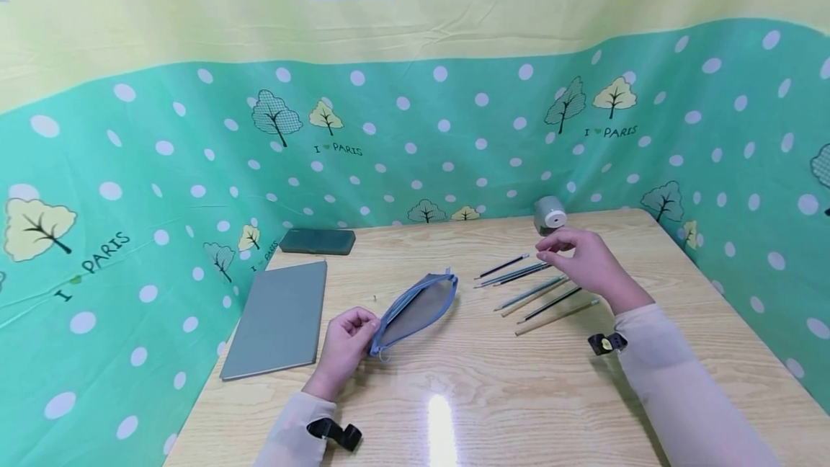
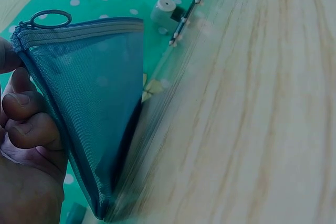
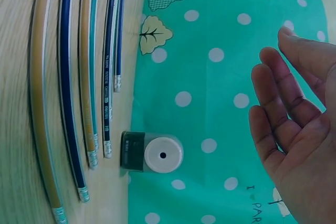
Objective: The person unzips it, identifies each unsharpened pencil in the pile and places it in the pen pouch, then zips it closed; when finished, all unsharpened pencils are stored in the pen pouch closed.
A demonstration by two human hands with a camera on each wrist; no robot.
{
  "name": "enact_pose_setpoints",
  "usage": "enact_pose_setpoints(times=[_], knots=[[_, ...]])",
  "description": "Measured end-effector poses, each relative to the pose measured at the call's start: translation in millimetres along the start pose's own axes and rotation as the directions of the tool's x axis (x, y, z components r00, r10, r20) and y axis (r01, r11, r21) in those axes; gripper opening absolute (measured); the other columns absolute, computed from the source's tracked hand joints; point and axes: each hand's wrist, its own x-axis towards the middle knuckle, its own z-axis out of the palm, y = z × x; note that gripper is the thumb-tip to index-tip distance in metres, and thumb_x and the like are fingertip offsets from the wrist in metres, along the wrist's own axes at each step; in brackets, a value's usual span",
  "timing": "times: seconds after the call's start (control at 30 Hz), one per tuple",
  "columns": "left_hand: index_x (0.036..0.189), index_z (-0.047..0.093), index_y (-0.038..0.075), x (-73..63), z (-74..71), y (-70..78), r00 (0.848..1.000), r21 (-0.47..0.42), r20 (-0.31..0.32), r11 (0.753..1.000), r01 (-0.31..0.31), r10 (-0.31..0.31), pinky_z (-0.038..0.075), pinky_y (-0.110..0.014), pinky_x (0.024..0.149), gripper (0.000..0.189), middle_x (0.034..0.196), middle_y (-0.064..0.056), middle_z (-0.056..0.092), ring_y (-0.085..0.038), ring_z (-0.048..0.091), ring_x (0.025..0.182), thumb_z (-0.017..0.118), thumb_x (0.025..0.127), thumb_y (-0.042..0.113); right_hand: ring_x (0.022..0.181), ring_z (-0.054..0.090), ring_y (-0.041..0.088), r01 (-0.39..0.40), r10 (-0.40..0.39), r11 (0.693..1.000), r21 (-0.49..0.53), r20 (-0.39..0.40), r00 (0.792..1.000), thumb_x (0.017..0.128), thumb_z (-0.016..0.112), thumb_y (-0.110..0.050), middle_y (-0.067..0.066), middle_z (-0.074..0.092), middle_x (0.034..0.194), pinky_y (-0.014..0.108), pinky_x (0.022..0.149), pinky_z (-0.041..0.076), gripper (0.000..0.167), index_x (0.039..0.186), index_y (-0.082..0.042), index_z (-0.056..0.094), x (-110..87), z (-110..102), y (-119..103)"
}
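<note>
My left hand (image 1: 344,344) pinches one end of a blue mesh zip pouch (image 1: 421,312), which gapes along its zipper. A ring pull (image 2: 51,19) shows at that held end in the left wrist view. Over the far ends of several pencils hovers my right hand (image 1: 586,269), its fingers loosely bent. The right wrist view shows nothing between that hand's thumb and fingers. Beneath it the pencils lie roughly side by side, among them a natural-wood pencil (image 1: 556,318) nearest me and a dark blue pencil (image 3: 65,77). Their eraser ends point to the right.
A grey-and-white pencil sharpener (image 1: 548,213) stands at the back, just beyond my right hand. On the left lie a grey-green notebook (image 1: 279,319) and, behind it, a dark green case (image 1: 318,241). A green dotted curtain (image 1: 382,121) encloses the wooden table (image 1: 506,395) at the back and sides.
</note>
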Motion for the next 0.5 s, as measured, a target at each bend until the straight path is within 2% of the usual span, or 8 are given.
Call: enact_pose_setpoints(times=[0.27, 0.5], knots=[[0.095, 0.065, -0.011, 1.2, 0.6, -0.7, 1.0, 0.006, -0.012, 1.0, 0.005, -0.005, 0.033, -0.017, 0.046, 0.012, 0.065, 0.003, 0.055, -0.003, 0.042, 0.051, 0.067, 0.099, 0.0, 0.106, 0.062, 0.029, -0.045, 0.045, 0.999, 0.002, 0.015, 0.999, 0.099, 0.076, -0.019, 0.005, 0.072, 0.109, 0.05, 0.087, 0.052, 0.014, 0.112, -0.016, 0.077, 1.8, 2.1, 13.3], [0.096, 0.065, -0.012, 1.1, -0.2, -0.7, 1.0, -0.002, -0.008, 1.0, 0.014, -0.014, 0.034, -0.017, 0.046, 0.014, 0.066, 0.003, 0.056, -0.004, 0.041, 0.052, 0.068, 0.099, 0.001, 0.11, 0.06, 0.032, -0.113, 0.11, 0.993, 0.032, 0.077, 0.991, 0.099, 0.075, -0.02, 0.009, 0.071, 0.113, 0.052, 0.093, 0.049, 0.018, 0.116, -0.014, 0.075, 2.5, 3.2, 20.3]])
